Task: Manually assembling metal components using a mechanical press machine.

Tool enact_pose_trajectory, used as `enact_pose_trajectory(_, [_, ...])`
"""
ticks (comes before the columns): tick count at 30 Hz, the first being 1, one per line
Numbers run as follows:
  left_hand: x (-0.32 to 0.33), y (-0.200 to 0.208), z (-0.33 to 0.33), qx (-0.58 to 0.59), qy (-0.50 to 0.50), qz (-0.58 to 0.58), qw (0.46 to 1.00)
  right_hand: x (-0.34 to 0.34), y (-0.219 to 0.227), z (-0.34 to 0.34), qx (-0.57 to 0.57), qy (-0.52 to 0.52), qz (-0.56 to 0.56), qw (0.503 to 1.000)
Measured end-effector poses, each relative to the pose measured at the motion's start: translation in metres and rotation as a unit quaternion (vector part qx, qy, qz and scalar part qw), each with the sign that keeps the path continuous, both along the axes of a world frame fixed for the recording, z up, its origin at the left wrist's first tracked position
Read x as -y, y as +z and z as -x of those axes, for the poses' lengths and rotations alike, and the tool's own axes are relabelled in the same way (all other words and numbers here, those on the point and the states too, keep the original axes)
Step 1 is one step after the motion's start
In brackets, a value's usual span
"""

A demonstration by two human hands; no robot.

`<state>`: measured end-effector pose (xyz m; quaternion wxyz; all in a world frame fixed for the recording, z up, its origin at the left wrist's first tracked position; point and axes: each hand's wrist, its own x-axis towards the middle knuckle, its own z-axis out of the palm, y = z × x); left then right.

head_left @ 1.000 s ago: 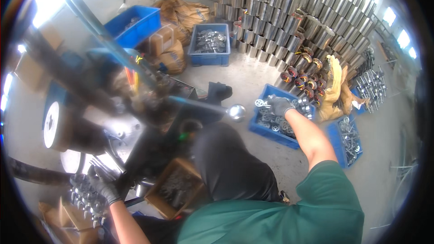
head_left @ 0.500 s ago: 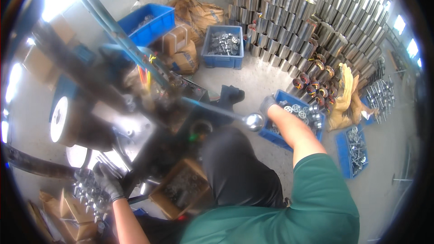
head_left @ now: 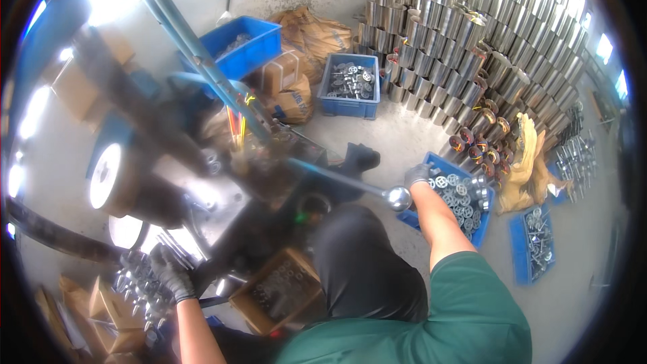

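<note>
Workshop, pale concrete floor (head_left: 397, 128), steel cylinders (head_left: 458, 47) stacked high at back right, dark machine with a steel ball (head_left: 397, 199) on its lever in the middle. Right hand (head_left: 418, 176), grey glove, at the far-left corner of a blue bin (head_left: 482, 232); wheel-shaped metal parts (head_left: 461, 201) fill the bin, lying directly right of that hand and back toward the person. Bin's long axis slants from upper left to lower right; right forearm crosses its left end. Fingers blurred and partly hidden, can't tell whether spread, together or gripping a part. Steel ball shows just left of the right wrist, actual gap unclear. Left hand (head_left: 172, 275), also gloved, is well apart at lower left, over a cluster of shiny metal pieces (head_left: 138, 286), seemingly touching; finger closure can't be made out. Right hand clearly nearer the wheels; left nearer the cluster. Second blue bin (head_left: 521, 256) with rod-like parts sits farther right, beyond reach of neither forearm's current line: no hand near it
</note>
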<state>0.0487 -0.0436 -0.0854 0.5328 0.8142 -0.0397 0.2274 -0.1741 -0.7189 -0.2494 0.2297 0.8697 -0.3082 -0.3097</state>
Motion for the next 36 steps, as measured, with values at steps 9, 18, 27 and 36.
enact_pose_trajectory(9, [0.007, -0.007, -0.010, -0.007, -0.007, 0.068, 0.998, -0.005, 0.049, 0.082, 0.321, -0.231, -0.212, 0.894])
enact_pose_trajectory(18, [0.035, 0.043, 0.043, -0.028, -0.028, 0.256, 0.966, -0.120, 0.107, 0.163, 0.558, -0.399, -0.623, 0.377])
enact_pose_trajectory(27, [0.090, 0.080, 0.130, 0.040, -0.303, -0.016, 0.952, -0.216, 0.290, 0.125, 0.579, -0.151, -0.676, 0.429])
enact_pose_trajectory(36, [0.123, 0.066, 0.164, -0.120, -0.469, -0.014, 0.875, -0.377, 0.327, -0.029, 0.491, -0.012, -0.813, 0.313])
